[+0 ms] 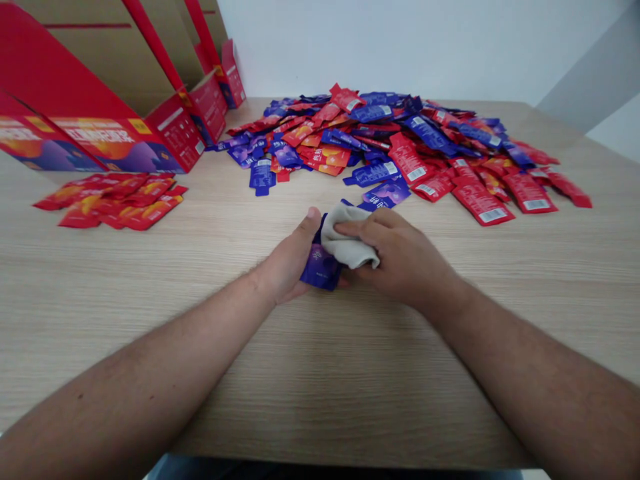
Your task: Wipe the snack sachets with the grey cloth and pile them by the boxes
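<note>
In my left hand [293, 263] lies a blue-purple sachet [321, 269], its printed side up, the thumb along its far edge and the fingers beneath it. My right hand [400, 253] grips a folded pale grey cloth [345, 233] and presses it onto the sachet's upper part, which the cloth covers. Just beyond the hands, a purple sachet [385, 195] lies at the near edge of a large mixed heap of red and blue sachets [370, 167].
Open red cardboard boxes [170, 130] with brown insides stand at the back left. In front of them lies a small pile of red-orange sachets [117, 200]. A white wall [400, 47] rises behind the wooden table [340, 400].
</note>
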A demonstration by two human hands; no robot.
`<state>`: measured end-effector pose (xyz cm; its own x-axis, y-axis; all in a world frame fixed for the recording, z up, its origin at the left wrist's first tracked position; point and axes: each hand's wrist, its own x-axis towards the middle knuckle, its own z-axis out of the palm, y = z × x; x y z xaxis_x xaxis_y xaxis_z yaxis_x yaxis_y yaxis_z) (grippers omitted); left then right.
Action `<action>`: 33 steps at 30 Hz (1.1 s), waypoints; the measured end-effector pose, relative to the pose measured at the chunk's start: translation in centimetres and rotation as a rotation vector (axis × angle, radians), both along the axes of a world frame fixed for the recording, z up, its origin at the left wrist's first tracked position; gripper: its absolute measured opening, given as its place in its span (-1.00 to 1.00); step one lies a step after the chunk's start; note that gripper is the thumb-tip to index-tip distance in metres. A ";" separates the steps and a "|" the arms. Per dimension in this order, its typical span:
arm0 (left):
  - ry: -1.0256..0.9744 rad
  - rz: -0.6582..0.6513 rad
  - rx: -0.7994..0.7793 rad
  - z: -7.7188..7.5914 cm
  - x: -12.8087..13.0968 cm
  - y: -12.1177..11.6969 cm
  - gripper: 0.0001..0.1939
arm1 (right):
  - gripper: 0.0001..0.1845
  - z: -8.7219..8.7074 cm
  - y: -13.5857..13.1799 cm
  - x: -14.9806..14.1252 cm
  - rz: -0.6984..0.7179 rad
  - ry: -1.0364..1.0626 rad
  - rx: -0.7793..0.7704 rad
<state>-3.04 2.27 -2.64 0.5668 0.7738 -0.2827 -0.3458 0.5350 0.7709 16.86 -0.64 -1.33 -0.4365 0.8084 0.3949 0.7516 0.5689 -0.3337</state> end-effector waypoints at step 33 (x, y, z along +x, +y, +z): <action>0.068 -0.040 0.018 0.1 -0.3 0.1 -0.27 | -0.44 -0.9 2.1 1.6 0.020 0.090 0.078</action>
